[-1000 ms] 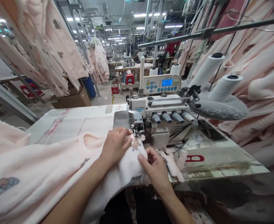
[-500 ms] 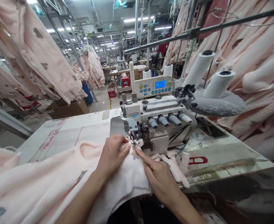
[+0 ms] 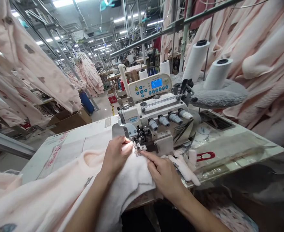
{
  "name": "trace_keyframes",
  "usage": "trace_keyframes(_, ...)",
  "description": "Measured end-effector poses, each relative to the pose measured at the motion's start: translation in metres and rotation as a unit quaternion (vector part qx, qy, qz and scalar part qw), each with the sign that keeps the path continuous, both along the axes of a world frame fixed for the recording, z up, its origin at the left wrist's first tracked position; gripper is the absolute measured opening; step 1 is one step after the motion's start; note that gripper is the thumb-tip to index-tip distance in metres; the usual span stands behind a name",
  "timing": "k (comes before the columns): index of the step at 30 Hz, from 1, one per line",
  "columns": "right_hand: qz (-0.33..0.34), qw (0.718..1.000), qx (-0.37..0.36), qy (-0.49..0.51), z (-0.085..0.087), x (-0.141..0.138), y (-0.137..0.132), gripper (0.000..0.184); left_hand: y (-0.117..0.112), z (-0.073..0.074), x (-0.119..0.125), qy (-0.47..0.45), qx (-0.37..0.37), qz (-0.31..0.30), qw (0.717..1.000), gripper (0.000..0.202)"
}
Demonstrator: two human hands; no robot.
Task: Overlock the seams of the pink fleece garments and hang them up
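A pale pink fleece garment (image 3: 54, 193) lies across the white sewing table (image 3: 66, 145) and runs up to the presser foot (image 3: 138, 145) of a white overlock sewing machine (image 3: 156, 122). My left hand (image 3: 115, 156) rests flat on the fabric just left of the presser foot, fingers together and pressing down. My right hand (image 3: 162, 175) lies on the fabric's right edge, index finger stretched toward the needle. Neither hand grips anything.
Fabric trimmings (image 3: 185, 166) lie beside the machine. A control panel (image 3: 150, 86) and white thread cones (image 3: 195, 61) stand behind it. Pink garments (image 3: 258, 64) hang at the right and at the left (image 3: 30, 64). A cardboard box (image 3: 69, 119) sits on the floor beyond the table.
My right hand has opened from a pinch on the fabric edge and now lies stretched out toward the needle. The view has tilted up and left; the left hand stays by the presser foot.
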State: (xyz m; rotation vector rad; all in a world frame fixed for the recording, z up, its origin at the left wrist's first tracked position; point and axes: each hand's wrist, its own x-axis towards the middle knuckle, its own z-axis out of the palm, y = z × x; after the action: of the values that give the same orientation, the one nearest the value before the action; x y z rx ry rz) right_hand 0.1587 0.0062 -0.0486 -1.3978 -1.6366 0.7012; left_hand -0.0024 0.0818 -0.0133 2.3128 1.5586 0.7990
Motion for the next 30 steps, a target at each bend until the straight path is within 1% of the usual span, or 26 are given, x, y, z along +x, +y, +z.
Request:
trace_keyframes(6, 0.002, 0.999, 0.023, 0.038, -0.001, 0.000, -0.002, 0.039, 0.001, -0.001, 0.000, 0.008, 0.022, -0.007, 1.000, 0.010)
trace_keyframes(10, 0.000, 0.998, 0.020, 0.065, -0.002, 0.001, 0.002, 0.038, 0.009, -0.002, -0.003, 0.015, 0.028, -0.014, 0.999, 0.010)
trace_keyframes(12, 0.000, 0.996, 0.021, 0.081, -0.003, 0.001, 0.003, 0.036, 0.013, 0.000, -0.003, 0.021, 0.032, -0.019, 0.999, 0.009)
trace_keyframes(14, 0.006, 0.994, 0.013, 0.106, -0.006, 0.001, 0.002, 0.033, 0.011, 0.005, -0.003, 0.033, 0.042, -0.022, 0.998, 0.009)
trace_keyframes(16, 0.012, 0.990, -0.003, 0.140, -0.010, 0.001, -0.002, 0.030, -0.005, 0.009, -0.001, 0.047, 0.067, -0.011, 0.997, 0.008)
trace_keyframes(18, 0.020, 0.980, -0.023, 0.195, -0.015, 0.002, -0.008, 0.032, -0.034, 0.009, 0.002, 0.053, 0.104, -0.007, 0.993, 0.015)
trace_keyframes(19, 0.030, 0.973, -0.032, 0.229, -0.017, 0.002, -0.011, 0.034, -0.051, 0.006, 0.005, 0.054, 0.127, -0.014, 0.990, 0.020)
trace_keyframes(21, 0.058, 0.954, -0.050, 0.289, -0.021, 0.003, -0.017, 0.039, -0.082, -0.004, 0.009, 0.057, 0.155, -0.051, 0.985, 0.027)
trace_keyframes(23, 0.073, 0.946, -0.061, 0.310, -0.025, 0.002, -0.022, 0.041, -0.100, -0.015, 0.013, 0.086, 0.183, -0.053, 0.978, 0.030)
trace_keyframes(24, 0.072, 0.947, -0.062, 0.306, -0.026, 0.002, -0.025, 0.042, -0.104, -0.020, 0.015, 0.101, 0.197, -0.050, 0.974, 0.030)
trace_keyframes(26, 0.058, 0.953, -0.059, 0.290, -0.028, 0.001, -0.028, 0.044, -0.103, -0.024, 0.016, 0.112, 0.217, -0.051, 0.968, 0.026)
trace_keyframes(28, 0.046, 0.959, -0.056, 0.273, -0.027, 0.000, -0.030, 0.044, -0.099, -0.022, 0.017, 0.088, 0.223, -0.061, 0.969, 0.020)
trace_keyframes(30, 0.040, 0.960, -0.060, 0.270, -0.025, 0.000, -0.032, 0.042, -0.097, -0.017, 0.020, 0.045, 0.220, -0.065, 0.972, 0.016)
